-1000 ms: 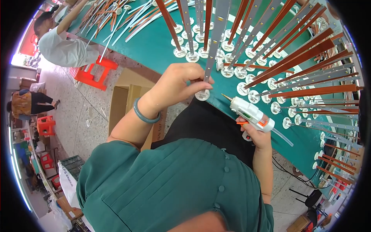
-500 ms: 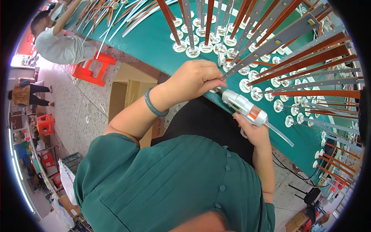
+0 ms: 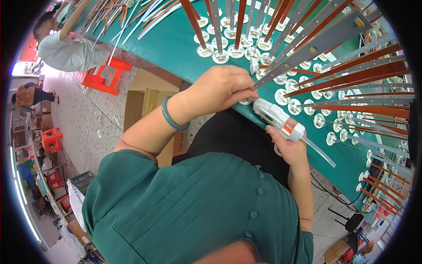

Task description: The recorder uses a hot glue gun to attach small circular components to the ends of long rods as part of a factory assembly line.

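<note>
My left hand, a blue-grey bangle on its wrist, pinches the lower end of a grey LED strip. The strip slants up and to the right, its top end blurred. Beneath the fingers, part of a white round base shows at the table edge; whether the strip touches it is hidden. My right hand is wrapped round a white hot glue gun with an orange part. Its nozzle points at the strip's lower end, close to my left fingertips. A clear glue stick sticks out of its back.
Many white round bases with upright grey and brown strips crowd the green table. Loose strips lie at the far left. An open cardboard box stands beside my left arm. A person is near a red stool.
Both hands stay almost in place, the glue gun still by the strip's foot. The strip's top has shifted slightly right and blurred. A person in the left background has bent over.
</note>
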The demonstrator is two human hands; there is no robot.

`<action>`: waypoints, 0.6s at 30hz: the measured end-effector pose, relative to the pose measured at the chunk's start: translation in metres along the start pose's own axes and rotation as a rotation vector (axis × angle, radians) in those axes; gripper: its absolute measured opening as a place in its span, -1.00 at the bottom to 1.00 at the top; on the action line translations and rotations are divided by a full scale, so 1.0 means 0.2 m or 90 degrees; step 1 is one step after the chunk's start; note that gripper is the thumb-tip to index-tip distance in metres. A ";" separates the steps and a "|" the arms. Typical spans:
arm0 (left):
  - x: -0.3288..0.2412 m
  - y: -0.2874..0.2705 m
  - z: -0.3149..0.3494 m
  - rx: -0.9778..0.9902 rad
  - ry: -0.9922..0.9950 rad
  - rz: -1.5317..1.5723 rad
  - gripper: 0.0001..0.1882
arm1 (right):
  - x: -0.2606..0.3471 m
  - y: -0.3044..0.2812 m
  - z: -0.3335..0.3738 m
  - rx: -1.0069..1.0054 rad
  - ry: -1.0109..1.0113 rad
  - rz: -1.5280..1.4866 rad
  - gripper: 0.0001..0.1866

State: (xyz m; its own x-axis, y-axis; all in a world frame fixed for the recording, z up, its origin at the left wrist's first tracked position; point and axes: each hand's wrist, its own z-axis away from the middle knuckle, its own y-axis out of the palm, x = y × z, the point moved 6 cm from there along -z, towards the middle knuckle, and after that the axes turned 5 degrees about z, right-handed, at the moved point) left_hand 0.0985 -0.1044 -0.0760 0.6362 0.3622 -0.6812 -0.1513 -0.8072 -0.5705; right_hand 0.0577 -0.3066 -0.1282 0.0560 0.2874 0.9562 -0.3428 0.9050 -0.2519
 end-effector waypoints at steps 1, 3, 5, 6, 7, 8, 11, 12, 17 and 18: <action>-0.01 0.00 0.00 0.000 0.012 -0.008 -0.85 | 0.00 0.00 0.00 0.001 0.000 -0.001 -0.78; -0.02 0.00 0.00 0.000 0.024 -0.016 -0.85 | -0.01 0.00 0.00 -0.006 0.012 0.015 -0.77; -0.03 0.00 -0.01 0.005 0.028 -0.002 -0.84 | -0.01 0.00 0.00 -0.005 0.011 0.016 -0.75; -0.03 0.00 -0.01 0.007 0.028 -0.002 -0.84 | -0.01 0.00 0.00 -0.003 0.010 0.018 -0.74; -0.03 0.00 -0.01 0.011 0.026 -0.006 -0.84 | -0.01 0.01 0.00 -0.004 0.009 0.017 -0.74; -0.03 0.01 -0.01 0.015 0.023 -0.010 -0.84 | -0.01 0.01 0.00 -0.004 0.010 0.015 -0.73; -0.04 0.01 -0.02 0.021 0.023 -0.022 -0.84 | -0.01 0.01 0.00 -0.008 0.014 0.011 -0.73; -0.04 0.01 -0.02 0.022 0.024 -0.023 -0.84 | -0.01 0.01 0.01 -0.011 0.019 0.010 -0.72; -0.03 0.01 -0.01 0.025 0.011 -0.025 -0.84 | 0.01 0.00 0.01 -0.006 0.048 0.000 -0.74; -0.03 0.02 -0.01 0.025 0.011 -0.026 -0.84 | 0.00 0.00 0.01 -0.002 0.073 -0.009 -0.77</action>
State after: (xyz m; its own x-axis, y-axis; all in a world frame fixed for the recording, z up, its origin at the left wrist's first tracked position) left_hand 0.0959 -0.1098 -0.0735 0.6560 0.3862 -0.6485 -0.1536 -0.7729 -0.6156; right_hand 0.0563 -0.3063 -0.1273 0.1676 0.3076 0.9366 -0.3384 0.9103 -0.2384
